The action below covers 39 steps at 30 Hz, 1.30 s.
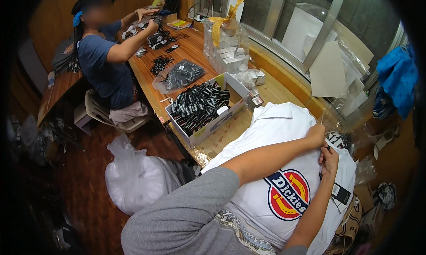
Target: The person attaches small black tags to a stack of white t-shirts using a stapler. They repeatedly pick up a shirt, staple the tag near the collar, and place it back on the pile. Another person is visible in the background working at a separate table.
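White T-shirts point(288, 153) lie piled in front of me; the top one carries a round red, yellow and navy printed emblem point(289, 195). Over the far right part of the pile, my left hand point(316, 136) is closed. Just below it, nearer me, my right hand point(329, 159) is closed too, with its fingertips almost meeting the left ones. A small dark piece shows between the two hands, too hidden to name. Beside my right wrist, black and white hang tags point(341, 194) rest on the white cloth.
A cardboard box point(188, 137) full of black tags stands left of the shirts. Behind it are a plastic bag of dark tags point(182, 74) and wrapped white boxes point(227, 55). A co-worker point(102, 51) sits at the far left. A stuffed plastic bag point(137, 179) stands on the floor.
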Each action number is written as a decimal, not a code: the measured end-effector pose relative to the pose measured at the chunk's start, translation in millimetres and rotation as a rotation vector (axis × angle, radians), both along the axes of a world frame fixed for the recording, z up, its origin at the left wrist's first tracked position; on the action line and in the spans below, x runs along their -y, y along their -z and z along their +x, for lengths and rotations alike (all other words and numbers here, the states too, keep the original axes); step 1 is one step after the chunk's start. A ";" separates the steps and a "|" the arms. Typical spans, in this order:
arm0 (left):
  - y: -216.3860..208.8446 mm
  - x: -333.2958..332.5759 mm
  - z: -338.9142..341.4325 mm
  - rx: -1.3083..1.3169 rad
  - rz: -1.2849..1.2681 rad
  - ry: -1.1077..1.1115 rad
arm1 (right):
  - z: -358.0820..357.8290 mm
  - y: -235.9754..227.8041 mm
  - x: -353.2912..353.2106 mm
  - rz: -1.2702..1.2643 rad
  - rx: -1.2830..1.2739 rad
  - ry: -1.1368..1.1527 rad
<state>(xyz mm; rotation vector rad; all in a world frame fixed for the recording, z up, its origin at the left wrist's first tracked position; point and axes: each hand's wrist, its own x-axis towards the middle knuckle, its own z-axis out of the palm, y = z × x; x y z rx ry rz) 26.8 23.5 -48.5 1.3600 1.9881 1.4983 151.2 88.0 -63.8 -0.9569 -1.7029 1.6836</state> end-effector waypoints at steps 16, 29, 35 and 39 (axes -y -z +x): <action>15.9 -21.5 3.9 -0.074 0.057 -0.028 | 4.9 10.3 -11.7 0.157 0.014 0.096; 1.4 -3.8 -11.2 0.495 0.051 0.181 | 4.5 -0.9 0.5 -0.239 -0.224 -0.095; 0.0 -7.3 -11.6 0.329 0.072 0.131 | 2.2 1.3 -2.0 -0.129 -0.190 0.018; 3.0 -9.7 -15.6 0.287 0.103 0.088 | 8.0 7.1 -13.2 -0.140 -0.191 0.084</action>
